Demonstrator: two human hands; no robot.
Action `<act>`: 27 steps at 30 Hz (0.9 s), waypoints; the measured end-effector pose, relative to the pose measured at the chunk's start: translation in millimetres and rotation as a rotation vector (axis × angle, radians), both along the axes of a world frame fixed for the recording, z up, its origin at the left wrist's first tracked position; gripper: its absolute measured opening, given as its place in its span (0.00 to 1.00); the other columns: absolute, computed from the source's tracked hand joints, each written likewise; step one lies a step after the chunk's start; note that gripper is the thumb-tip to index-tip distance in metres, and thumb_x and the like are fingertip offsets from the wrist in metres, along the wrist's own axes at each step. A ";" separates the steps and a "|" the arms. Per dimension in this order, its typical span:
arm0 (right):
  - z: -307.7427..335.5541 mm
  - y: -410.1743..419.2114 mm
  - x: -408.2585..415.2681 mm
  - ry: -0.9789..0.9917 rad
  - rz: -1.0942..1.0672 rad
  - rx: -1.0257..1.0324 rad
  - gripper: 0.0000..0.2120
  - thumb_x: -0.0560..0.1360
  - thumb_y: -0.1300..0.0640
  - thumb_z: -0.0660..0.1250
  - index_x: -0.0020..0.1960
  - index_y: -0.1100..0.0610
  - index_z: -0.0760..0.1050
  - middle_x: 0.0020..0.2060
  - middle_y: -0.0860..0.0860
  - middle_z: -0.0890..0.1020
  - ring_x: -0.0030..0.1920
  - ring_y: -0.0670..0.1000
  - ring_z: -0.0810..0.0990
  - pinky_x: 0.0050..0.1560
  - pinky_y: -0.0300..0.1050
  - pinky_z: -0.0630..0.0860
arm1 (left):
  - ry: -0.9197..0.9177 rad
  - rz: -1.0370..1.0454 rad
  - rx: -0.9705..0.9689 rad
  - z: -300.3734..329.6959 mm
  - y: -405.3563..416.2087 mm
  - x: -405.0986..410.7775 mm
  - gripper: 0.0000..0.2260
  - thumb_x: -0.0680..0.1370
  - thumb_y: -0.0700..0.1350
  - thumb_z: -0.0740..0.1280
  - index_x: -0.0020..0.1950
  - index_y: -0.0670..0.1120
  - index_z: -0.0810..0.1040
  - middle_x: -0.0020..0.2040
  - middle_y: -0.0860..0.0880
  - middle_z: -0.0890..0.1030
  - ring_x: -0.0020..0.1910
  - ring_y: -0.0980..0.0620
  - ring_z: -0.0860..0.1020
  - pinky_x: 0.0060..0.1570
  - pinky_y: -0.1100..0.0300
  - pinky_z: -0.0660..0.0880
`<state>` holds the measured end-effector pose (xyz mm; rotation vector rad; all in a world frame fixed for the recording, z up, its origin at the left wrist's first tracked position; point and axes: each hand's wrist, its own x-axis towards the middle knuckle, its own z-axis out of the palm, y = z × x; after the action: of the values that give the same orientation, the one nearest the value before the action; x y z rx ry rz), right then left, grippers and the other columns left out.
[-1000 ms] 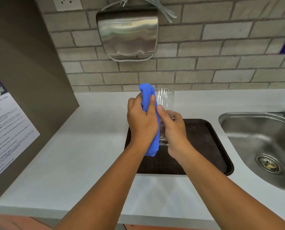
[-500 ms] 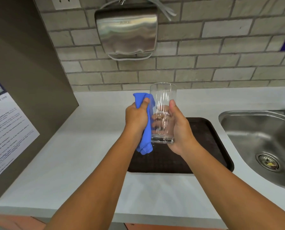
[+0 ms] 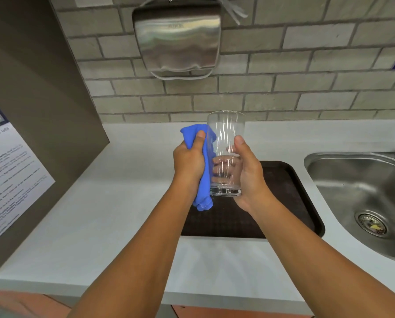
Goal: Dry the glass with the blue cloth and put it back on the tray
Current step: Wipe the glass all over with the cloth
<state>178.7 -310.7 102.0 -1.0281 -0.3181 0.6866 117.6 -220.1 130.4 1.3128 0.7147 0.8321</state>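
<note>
A tall clear glass is held upright above the dark brown tray. My right hand wraps its lower half from the right, fingers behind it. My left hand grips the bunched blue cloth and presses it against the left side of the glass. The cloth hangs down past the base of the glass. The tray lies on the white counter, partly hidden by both hands and forearms.
A steel sink with a drain sits right of the tray. A steel hand dryer hangs on the brick wall above. A brown cabinet side with a printed notice stands at the left. White counter lies left and in front.
The glass was lifted higher and turned more upright in my right hand. The cloth slid from the upper rim area down along the left side of the glass.
</note>
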 end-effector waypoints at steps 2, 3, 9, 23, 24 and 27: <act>-1.3 2.1 0.0 -0.010 -0.061 -0.039 0.29 0.66 0.37 0.72 0.53 0.60 0.73 0.43 0.60 0.81 0.39 0.59 0.82 0.44 0.61 0.82 | -0.037 0.014 0.009 -0.3 -1.8 -0.4 0.12 0.81 0.51 0.64 0.40 0.48 0.77 0.21 0.57 0.78 0.20 0.61 0.76 0.20 0.70 0.70; -1.2 2.5 -0.2 -0.020 -0.086 -0.060 0.30 0.66 0.36 0.72 0.53 0.61 0.75 0.44 0.61 0.81 0.41 0.60 0.81 0.49 0.65 0.81 | -0.036 0.027 0.022 -0.5 -2.2 -0.3 0.12 0.81 0.51 0.63 0.40 0.48 0.77 0.21 0.58 0.78 0.20 0.62 0.76 0.20 0.70 0.70; -5.6 3.0 3.1 -0.151 -0.188 -0.135 0.19 0.76 0.38 0.67 0.51 0.54 0.81 0.34 0.49 0.85 0.33 0.46 0.83 0.35 0.41 0.81 | -0.040 0.086 0.092 -7.3 4.5 5.1 0.13 0.81 0.53 0.63 0.41 0.47 0.76 0.35 0.44 0.79 0.33 0.49 0.77 0.34 0.57 0.76; 0.6 0.8 -6.5 -0.074 0.008 0.013 0.37 0.59 0.34 0.75 0.57 0.60 0.79 0.42 0.56 0.82 0.42 0.55 0.82 0.46 0.54 0.80 | -0.114 0.093 0.581 4.9 -12.5 0.2 0.13 0.80 0.48 0.66 0.35 0.49 0.74 0.34 0.54 0.71 0.28 0.64 0.72 0.31 0.74 0.69; 2.5 -0.4 -5.3 -0.030 0.062 0.043 0.37 0.57 0.33 0.75 0.55 0.58 0.79 0.40 0.56 0.83 0.39 0.54 0.83 0.42 0.52 0.81 | -0.062 0.074 0.415 8.8 -6.3 0.6 0.14 0.80 0.49 0.66 0.35 0.50 0.73 0.30 0.54 0.74 0.24 0.63 0.73 0.27 0.71 0.70; 5.1 -6.1 -1.3 0.012 0.193 0.082 0.27 0.62 0.33 0.72 0.48 0.54 0.83 0.36 0.54 0.82 0.34 0.53 0.83 0.37 0.48 0.81 | 0.076 -0.040 0.002 9.9 3.7 -0.5 0.13 0.80 0.50 0.65 0.37 0.46 0.76 0.24 0.50 0.77 0.18 0.55 0.76 0.19 0.65 0.72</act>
<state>177.4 -316.8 107.1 -0.9219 -0.4360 0.8464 117.1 -216.4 140.3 1.3620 0.7446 0.7541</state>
